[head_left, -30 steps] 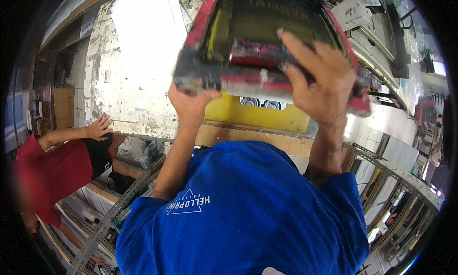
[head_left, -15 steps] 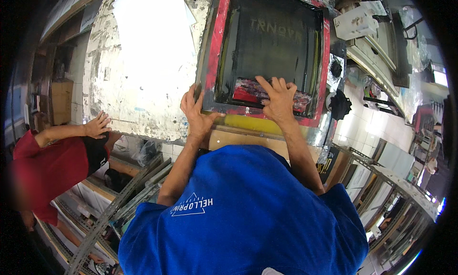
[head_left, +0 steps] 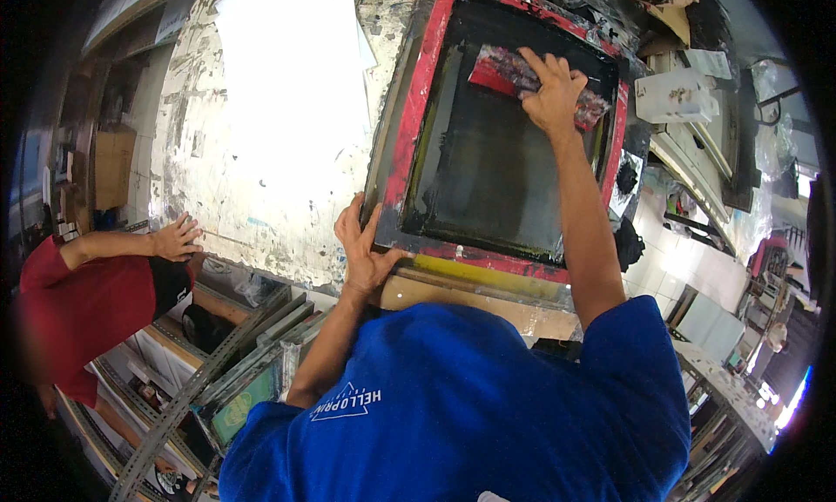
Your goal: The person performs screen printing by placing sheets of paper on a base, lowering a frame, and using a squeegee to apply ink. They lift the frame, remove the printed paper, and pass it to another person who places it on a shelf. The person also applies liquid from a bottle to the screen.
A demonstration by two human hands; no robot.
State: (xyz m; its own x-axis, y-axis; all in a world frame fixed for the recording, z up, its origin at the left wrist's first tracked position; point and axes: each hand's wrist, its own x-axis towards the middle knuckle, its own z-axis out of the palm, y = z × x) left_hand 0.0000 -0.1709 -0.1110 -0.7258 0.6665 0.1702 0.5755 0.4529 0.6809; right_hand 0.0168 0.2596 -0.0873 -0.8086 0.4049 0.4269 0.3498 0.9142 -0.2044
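Your right hand is out at the far end of the screen, fingers wrapped over the top of the squeegee and clamped on it. The squeegee lies across the upper part of the dark mesh, its red blade end showing to the left of your knuckles, smeared with ink. Its right end runs toward the frame's right rail.

Your left hand sits at the near left corner of the frame. Fingers are spread apart, thumb out along the near rail, palm pressing on the frame edge; nothing is gripped inside the hand.

The screen lies flat on the table, its red rails stained black along the inner edge. A yellow strip shows just under the near rail. To the left of the frame the table top is worn and paint-flecked, with a glare-washed white sheet on it.

At far left, another person in a red shirt rests one hand flat on the table edge, well apart from your hands. Below the table, racks hold further screens. Clutter on the right is too blurred to tell.
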